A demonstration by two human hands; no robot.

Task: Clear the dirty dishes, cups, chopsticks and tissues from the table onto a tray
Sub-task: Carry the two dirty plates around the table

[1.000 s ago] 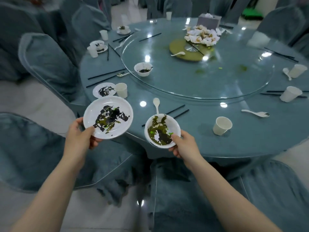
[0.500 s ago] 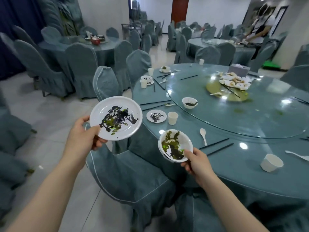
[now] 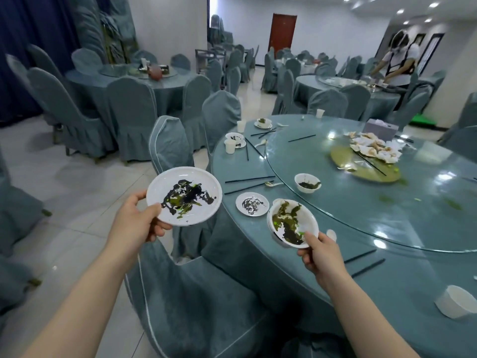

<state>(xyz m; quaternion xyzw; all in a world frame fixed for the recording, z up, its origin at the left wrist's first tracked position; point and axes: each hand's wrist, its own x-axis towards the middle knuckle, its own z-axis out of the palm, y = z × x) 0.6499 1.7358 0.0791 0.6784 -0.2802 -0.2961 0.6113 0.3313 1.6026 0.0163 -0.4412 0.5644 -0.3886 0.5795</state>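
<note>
A: Okay, hands first. What is held?

B: A dirty white plate point(image 3: 184, 195) is gripped at its near rim by the left hand point(image 3: 136, 223), thumb on top, fingers curled underneath. It is held out over the floor, left of the round table point(image 3: 271, 254), above a covered chair point(image 3: 170, 148).

A: And the other side?

B: A white bowl point(image 3: 293, 223) smeared with dark and green leftovers is pinched at its near edge by the right hand point(image 3: 320, 254). The bowl is tilted toward the camera and held over the table's near edge.

A: What is left on the table?

B: A small dirty saucer point(image 3: 252, 204) is seen just left of the held bowl. A second bowl point(image 3: 307, 183) is set on the glass turntable point(image 3: 387, 202). Black chopsticks point(image 3: 249, 180) are laid beside a spoon point(image 3: 272, 183). Crumpled tissues point(image 3: 374, 149) are piled on a green dish point(image 3: 366, 166) near a tissue box point(image 3: 382, 129). Paper cups point(image 3: 230, 146) are dotted around the far rim, and one cup point(image 3: 455, 301) is at the near right.

A: Tray?

B: Cannot be told from this view.
</note>
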